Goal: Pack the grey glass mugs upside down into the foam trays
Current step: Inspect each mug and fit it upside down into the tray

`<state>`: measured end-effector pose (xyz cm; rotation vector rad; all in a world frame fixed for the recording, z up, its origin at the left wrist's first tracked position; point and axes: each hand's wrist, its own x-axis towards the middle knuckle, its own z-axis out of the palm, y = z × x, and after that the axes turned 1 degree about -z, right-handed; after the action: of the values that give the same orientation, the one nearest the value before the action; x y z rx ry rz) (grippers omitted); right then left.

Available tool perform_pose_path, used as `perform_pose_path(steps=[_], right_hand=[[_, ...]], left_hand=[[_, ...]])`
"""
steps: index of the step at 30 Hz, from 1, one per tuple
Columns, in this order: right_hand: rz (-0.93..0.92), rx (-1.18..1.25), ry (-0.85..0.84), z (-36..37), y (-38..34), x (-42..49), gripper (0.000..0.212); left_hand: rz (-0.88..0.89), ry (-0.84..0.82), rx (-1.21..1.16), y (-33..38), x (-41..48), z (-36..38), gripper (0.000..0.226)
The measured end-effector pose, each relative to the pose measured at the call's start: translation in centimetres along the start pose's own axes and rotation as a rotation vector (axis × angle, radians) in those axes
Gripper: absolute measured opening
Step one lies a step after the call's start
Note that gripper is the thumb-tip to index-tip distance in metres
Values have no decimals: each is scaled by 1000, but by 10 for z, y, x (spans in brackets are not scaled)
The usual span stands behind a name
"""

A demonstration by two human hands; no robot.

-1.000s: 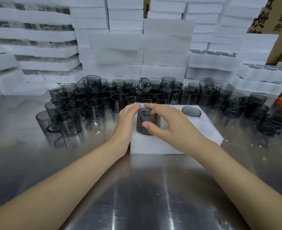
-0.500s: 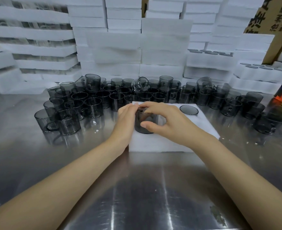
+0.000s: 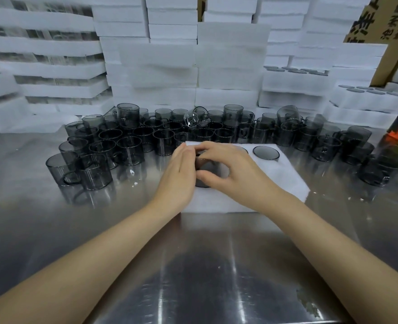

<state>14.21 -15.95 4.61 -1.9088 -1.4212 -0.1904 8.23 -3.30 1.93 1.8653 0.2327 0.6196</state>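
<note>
the grey mug (image 3: pixel 204 171) stands upright on the left of the foam tray (image 3: pixel 284 183), squeezed between both hands: right hand (image 3: pixel 236 175) curls thumb and fingers round it, left hand (image 3: pixel 179 175) lays straight fingers against its left wall.

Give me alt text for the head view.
Two hands hold a grey glass mug on a white foam tray: the right hand grips it, the left hand presses flat against its side. A second mug sits upside down in the tray; many loose mugs and foam stacks stand behind, on a steel table.
</note>
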Motion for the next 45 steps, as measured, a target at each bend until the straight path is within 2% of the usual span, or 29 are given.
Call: perform_pose_path(steps=[2, 4, 8, 13, 19, 20, 22, 24, 28, 33, 36, 38, 39, 41, 42, 43, 45], right_hand=[[102, 246, -91, -6, 3, 1, 9], [124, 308, -151, -11, 4, 0, 19], [42, 153, -112, -9, 2, -5, 27], [39, 50, -134, -9, -3, -6, 27], [61, -69, -275, -17, -8, -7, 17], [77, -119, -323, -19, -8, -9, 19], [96, -217, -426, -19, -6, -15, 37], [89, -267, -455, -17, -6, -18, 56], [177, -120, -392, -18, -11, -18, 78], [75, -684, -503, -2, -10, -21, 100], [116, -657, -478, 7, -11, -19, 103], [171, -408, -468, 0, -10, -17, 102], [218, -222, -454, -6, -8, -17, 100], [286, 156, -309, -18, -3, -17, 86], [288, 243, -186, -21, 1, -19, 76], [273, 240, -60, -23, 6, -20, 69], [225, 166, 119, -21, 10, -20, 62]], left_hand=[[-3, -1, 50, -2, 2, 0, 45], [-26, -6, 69, -2, 3, -1, 44], [0, -28, 73, 0, 0, -2, 38], [45, -5, 65, 0, 2, -4, 38], [102, -28, 111, 2, 3, -7, 36], [118, -61, 159, 1, 3, -7, 36], [125, -135, 230, -1, 3, -6, 40], [35, -176, 154, 1, 6, -8, 39], [-197, -220, -101, 3, 13, -14, 36], [-380, -293, -314, 2, 17, -19, 61], [-399, -342, -322, 5, 18, -23, 63], [-325, -255, -217, 4, 19, -27, 51], [-229, -145, -71, 1, 20, -31, 44], [69, 136, 495, -6, 26, -44, 33], [210, 264, 756, -10, 30, -52, 29], [281, 349, 909, -14, 33, -62, 27], [193, 378, 1032, -20, 38, -76, 29]])
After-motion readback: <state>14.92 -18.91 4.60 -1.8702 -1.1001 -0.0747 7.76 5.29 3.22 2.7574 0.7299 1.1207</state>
